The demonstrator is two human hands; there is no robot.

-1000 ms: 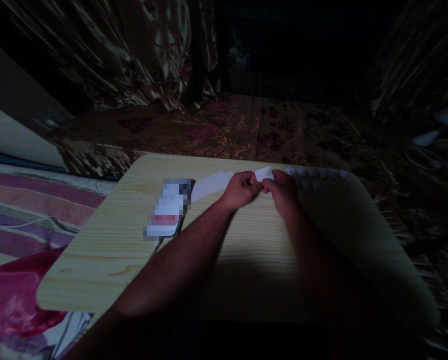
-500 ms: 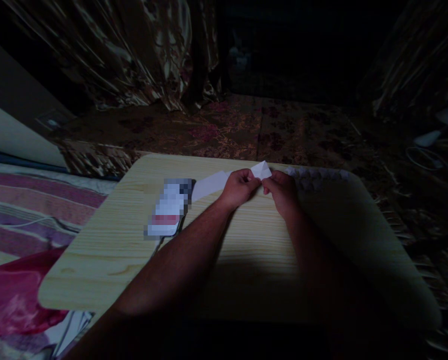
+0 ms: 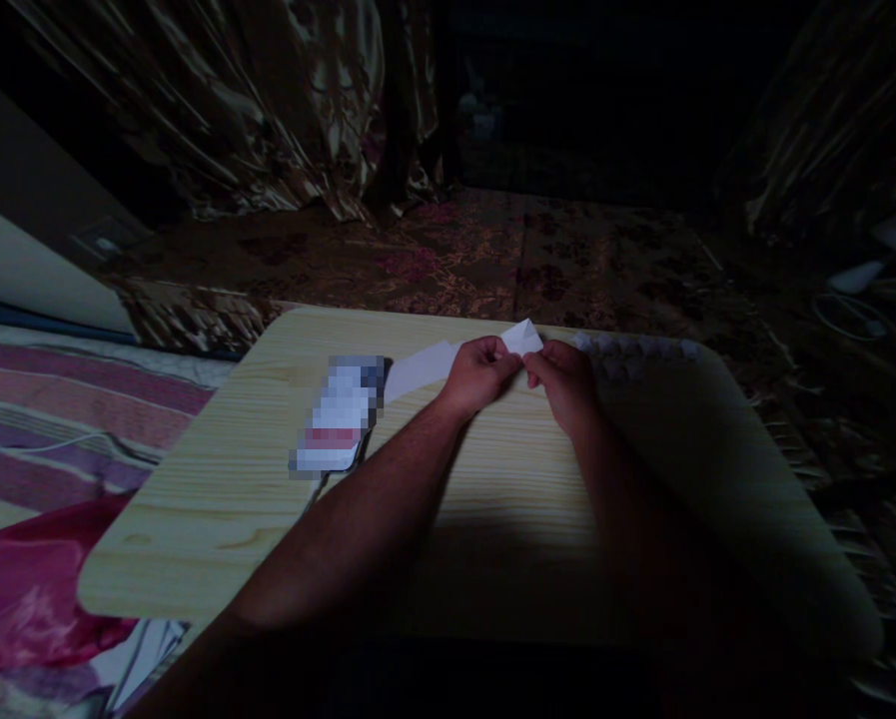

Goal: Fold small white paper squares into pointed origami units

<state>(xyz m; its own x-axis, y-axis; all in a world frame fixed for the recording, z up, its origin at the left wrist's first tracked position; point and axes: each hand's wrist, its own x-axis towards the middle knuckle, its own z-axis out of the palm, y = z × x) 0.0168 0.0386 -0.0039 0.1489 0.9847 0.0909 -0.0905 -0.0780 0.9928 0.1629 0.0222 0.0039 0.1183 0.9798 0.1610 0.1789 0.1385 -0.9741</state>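
Note:
Near the far edge of the wooden table, my left hand and my right hand pinch a small folded white paper between them. Creases show on its face, and the fingers cover its lower edge. Behind my left hand lies a white paper sheet, flat on the table. Several small folded paper pieces sit in rows just to the right of my right hand; their exact shape is dim.
A phone with a blurred-out screen and a cable lies left of my left forearm. Patterned cloth and curtains are beyond the table. A striped bed cover and red cloth lie at the left.
Almost nothing differs. Both hands keep the same pinch on the folded paper, which has shifted only very slightly.

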